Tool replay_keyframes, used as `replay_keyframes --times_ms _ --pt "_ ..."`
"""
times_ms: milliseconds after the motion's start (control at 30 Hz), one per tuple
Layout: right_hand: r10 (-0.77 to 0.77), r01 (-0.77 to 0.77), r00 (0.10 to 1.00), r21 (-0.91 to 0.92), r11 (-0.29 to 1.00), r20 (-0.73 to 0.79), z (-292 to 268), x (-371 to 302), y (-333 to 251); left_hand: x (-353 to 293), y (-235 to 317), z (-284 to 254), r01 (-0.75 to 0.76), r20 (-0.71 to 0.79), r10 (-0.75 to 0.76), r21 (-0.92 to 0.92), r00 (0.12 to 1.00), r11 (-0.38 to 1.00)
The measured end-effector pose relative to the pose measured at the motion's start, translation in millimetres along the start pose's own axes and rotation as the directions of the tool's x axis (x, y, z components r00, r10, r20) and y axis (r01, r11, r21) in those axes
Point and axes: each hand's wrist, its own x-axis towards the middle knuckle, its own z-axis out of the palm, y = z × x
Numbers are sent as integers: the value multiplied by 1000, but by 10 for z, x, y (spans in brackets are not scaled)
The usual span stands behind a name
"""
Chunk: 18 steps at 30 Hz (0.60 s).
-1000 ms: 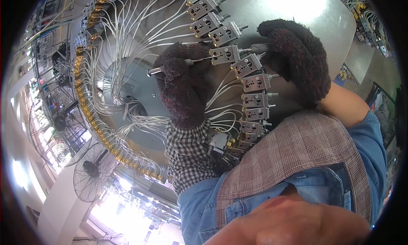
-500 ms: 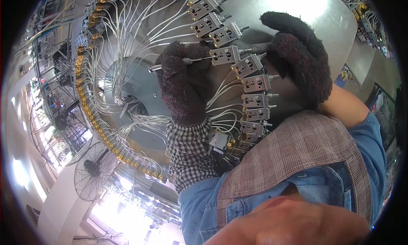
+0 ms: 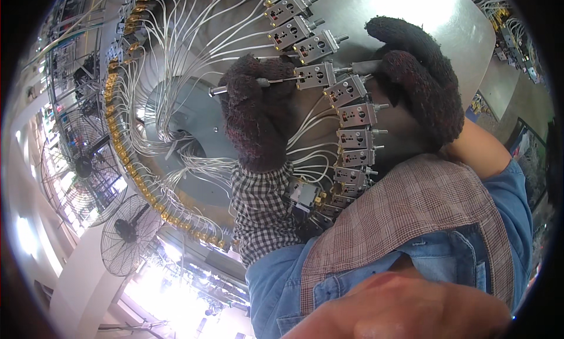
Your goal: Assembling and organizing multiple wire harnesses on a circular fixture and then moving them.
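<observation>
My left hand [image 3: 252, 116], in a dark knitted glove, is closed around a slim screwdriver [image 3: 281, 80]. Its thin shaft reaches right to the inner end of a small metal control box [image 3: 315, 76], and a bright metal end sticks out left of the fist. My right hand [image 3: 426, 74], gloved alike, has its fingers curled around a grey cylindrical piece [image 3: 365, 67] in line with that box's outer stem. Whether the cylinder sits on the stem cannot be made out. One finger of the right hand stretches out above the metal surface.
Similar boxes [image 3: 355, 139] with stems line the rim of a large round fixture, above and below. White wires [image 3: 170, 74] run from its centre to the boxes and to brass terminals [image 3: 120, 145]. A fan [image 3: 124, 230] stands lower left; more wired parts [image 3: 517, 42] lie far right.
The whole scene sits slightly farther right in the view. Both hands, the screwdriver and the grey cylinder keep nearly the same places against the box.
</observation>
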Motion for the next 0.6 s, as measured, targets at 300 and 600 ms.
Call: replay_keyframes --times_ms 300,600 --pt "-101 84 994 -300 950 -41 -29 -13 23 14 -10 -7 -8 31 10 -51 999 999" --pt "-164 156 986 -255 954 -10 47 28 -26 -1 -17 -9 2 77 6 -97 997 995"
